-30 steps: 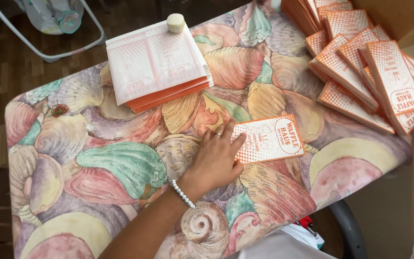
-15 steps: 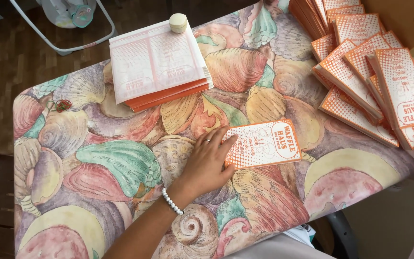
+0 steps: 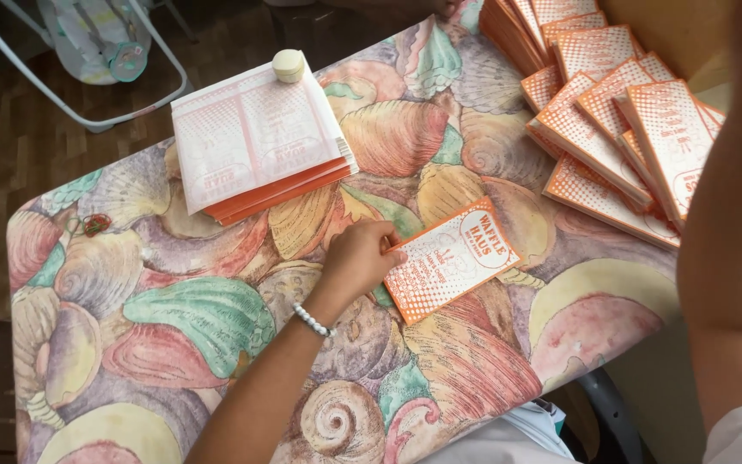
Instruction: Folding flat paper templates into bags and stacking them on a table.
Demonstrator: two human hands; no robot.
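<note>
Here, a flat orange-and-white paper bag lies tilted near the middle of the table, which wears a cloth printed with big seashells. The left hand rests at the bag's nine o'clock edge, fingers curled and their tips touching the paper; nothing is gripped between them. A white bead bracelet sits on that wrist, toward seven o'clock from the hand. The right hand is out of view: only the forearm shows, at three o'clock, so I cannot tell how it is held. At eleven o'clock from the bag lies a stack of unfolded sheets with a small cream round lid on its far corner. At one to two o'clock, overlapping piles of finished bags spread along the table's edge.
</note>
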